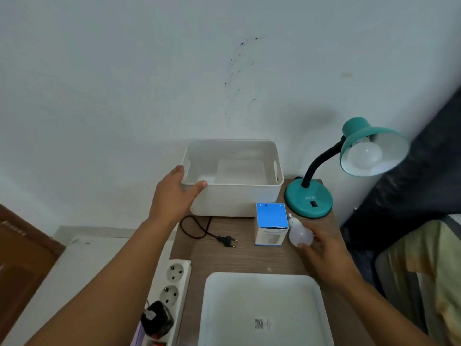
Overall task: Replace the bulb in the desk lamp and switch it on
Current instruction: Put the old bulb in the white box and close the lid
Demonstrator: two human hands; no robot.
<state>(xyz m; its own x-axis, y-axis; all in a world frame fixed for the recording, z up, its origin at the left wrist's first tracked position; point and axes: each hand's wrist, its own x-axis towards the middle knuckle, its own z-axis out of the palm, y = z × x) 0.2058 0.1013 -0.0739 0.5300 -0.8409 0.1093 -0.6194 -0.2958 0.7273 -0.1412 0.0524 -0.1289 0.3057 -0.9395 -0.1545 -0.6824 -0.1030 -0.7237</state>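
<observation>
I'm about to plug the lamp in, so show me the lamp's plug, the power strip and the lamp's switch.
lamp's plug [227, 240], head view, on its black body.
power strip [174, 272], head view, on its farthest socket.
lamp's switch [313, 203], head view, on the dark rocker in the base.

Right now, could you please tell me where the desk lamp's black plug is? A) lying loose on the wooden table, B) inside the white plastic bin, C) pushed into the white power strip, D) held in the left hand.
A: the black two-pin plug lies loose on the brown wooden table in front of the white plastic bin, apart from the white power strip.
</observation>
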